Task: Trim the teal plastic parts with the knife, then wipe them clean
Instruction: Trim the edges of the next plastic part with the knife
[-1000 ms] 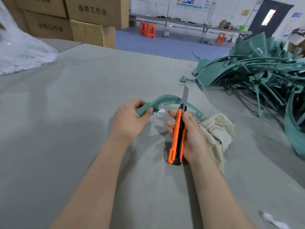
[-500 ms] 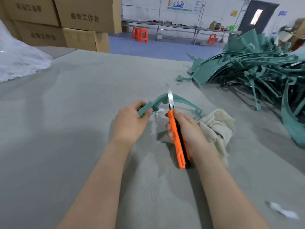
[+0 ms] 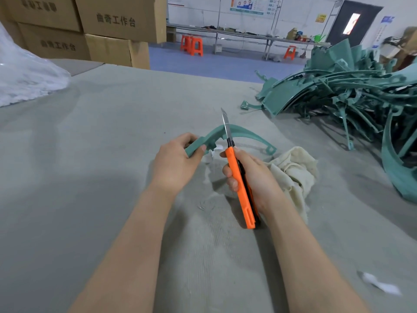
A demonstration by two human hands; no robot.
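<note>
My left hand [image 3: 174,162] grips the near end of a curved teal plastic part [image 3: 246,134] that arches over the grey table [image 3: 101,154]. An orange utility knife [image 3: 240,181] sits in my right hand [image 3: 253,177], fingers wrapped round its handle. Its extended blade points away from me and crosses the top of the arc. A crumpled cream cloth [image 3: 293,168] lies just right of my right hand. A small white scrap hangs under the part near my left thumb.
A big heap of teal plastic parts [image 3: 352,96] fills the table's right side. A clear plastic bag [image 3: 24,80] lies at far left, with cardboard boxes [image 3: 94,30] behind it. A white scrap [image 3: 379,285] lies at the near right.
The knife has tilted from leaning right to leaning left, and its blade has slid left along the top of the teal arc. My left hand keeps its grip on the part.
</note>
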